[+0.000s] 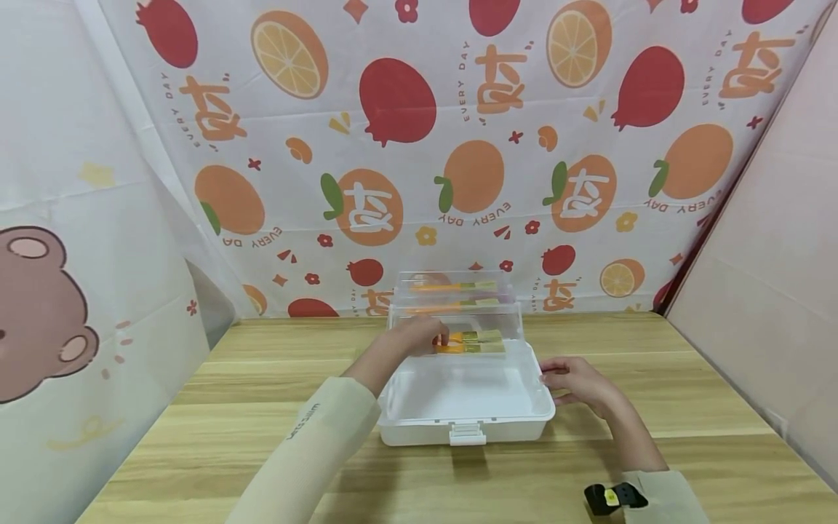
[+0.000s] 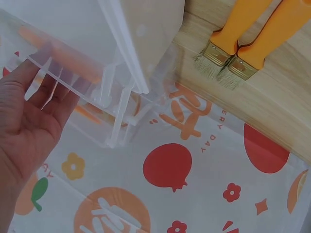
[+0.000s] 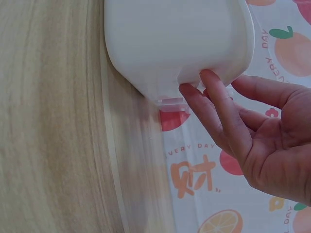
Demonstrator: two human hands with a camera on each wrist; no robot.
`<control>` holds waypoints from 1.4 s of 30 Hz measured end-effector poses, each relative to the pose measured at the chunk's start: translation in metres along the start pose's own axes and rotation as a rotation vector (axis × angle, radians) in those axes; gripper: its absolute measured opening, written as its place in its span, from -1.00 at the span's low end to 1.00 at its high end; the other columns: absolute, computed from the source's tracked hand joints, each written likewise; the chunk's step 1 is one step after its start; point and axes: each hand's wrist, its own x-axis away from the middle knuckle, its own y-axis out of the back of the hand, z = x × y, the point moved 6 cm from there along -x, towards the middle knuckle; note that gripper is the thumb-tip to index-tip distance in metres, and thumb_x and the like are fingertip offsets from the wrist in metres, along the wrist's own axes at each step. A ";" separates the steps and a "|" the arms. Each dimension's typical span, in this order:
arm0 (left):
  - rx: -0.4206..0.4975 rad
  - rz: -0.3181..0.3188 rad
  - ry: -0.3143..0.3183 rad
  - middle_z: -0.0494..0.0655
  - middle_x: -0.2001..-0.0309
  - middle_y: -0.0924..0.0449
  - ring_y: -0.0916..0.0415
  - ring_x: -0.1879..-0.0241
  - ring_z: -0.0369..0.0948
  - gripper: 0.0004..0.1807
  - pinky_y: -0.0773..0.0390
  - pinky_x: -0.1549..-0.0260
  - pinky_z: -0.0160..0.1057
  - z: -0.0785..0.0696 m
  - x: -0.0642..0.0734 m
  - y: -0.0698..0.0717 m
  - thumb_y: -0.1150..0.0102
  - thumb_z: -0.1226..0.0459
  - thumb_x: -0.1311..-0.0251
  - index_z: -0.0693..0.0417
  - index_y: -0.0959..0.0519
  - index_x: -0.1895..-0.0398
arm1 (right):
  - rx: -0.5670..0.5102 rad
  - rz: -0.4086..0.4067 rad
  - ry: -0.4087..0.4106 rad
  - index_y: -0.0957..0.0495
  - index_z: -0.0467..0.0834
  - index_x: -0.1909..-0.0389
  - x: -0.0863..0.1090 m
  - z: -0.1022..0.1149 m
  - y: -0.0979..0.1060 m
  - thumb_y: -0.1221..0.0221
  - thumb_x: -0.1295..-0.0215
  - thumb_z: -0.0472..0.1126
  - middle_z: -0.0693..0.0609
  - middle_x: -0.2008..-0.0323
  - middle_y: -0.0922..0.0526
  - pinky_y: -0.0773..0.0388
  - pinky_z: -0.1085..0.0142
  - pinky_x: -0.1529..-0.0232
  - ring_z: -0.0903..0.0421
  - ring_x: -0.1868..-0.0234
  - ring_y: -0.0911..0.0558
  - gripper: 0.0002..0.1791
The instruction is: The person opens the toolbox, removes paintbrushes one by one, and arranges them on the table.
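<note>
A white plastic storage box (image 1: 466, 389) stands with its clear folding trays (image 1: 458, 318) raised at the back. Several flat paintbrushes with orange handles (image 1: 481, 348) and pale bristles lie in the trays. My left hand (image 1: 419, 335) reaches over the lowest tray, its fingers curled at a brush handle (image 2: 63, 53). In the left wrist view this handle shows through the clear plastic, and the thumb is hidden. With extended fingers, my right hand (image 1: 579, 382) touches the outer right side of the box, its fingertips (image 3: 211, 76) at the white wall.
Two more paintbrushes (image 2: 235, 53) lie on the wooden table (image 1: 262, 437) left of the box, behind my left forearm in the head view. A latch (image 1: 468, 434) sits on the box front. Fruit-print cloth (image 1: 419, 182) hangs behind, and pale cloth walls flank the table.
</note>
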 end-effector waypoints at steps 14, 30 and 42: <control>-0.062 -0.020 0.027 -0.10 0.22 -0.57 -0.40 0.30 -0.18 -0.73 -0.45 0.15 -0.27 -0.006 0.010 0.002 -0.17 0.47 -0.11 0.08 -0.64 0.13 | 0.004 0.000 0.004 -0.35 -0.47 -0.08 0.000 -0.003 0.001 -0.07 -0.28 -0.28 -0.16 0.11 -0.54 -0.56 0.12 0.26 0.01 0.11 -0.53 -0.57; -0.119 -0.050 -0.007 -0.08 0.17 -0.60 -0.47 0.24 -0.17 -0.74 -0.46 0.12 -0.24 -0.013 0.014 0.009 -0.19 0.45 -0.11 0.10 -0.63 0.12 | -0.003 0.012 0.020 -0.34 -0.48 -0.08 0.000 -0.002 0.002 -0.07 -0.28 -0.29 -0.15 0.13 -0.54 -0.56 0.13 0.27 0.02 0.15 -0.54 -0.57; -0.157 -0.109 -0.017 -0.13 0.21 -0.61 -0.46 0.27 -0.19 -0.72 -0.46 0.15 -0.24 -0.013 0.022 0.014 -0.20 0.47 -0.09 0.04 -0.64 0.13 | -0.007 0.004 0.010 -0.35 -0.49 -0.06 0.000 -0.004 0.001 -0.07 -0.27 -0.30 -0.13 0.16 -0.55 -0.56 0.13 0.28 0.04 0.17 -0.54 -0.58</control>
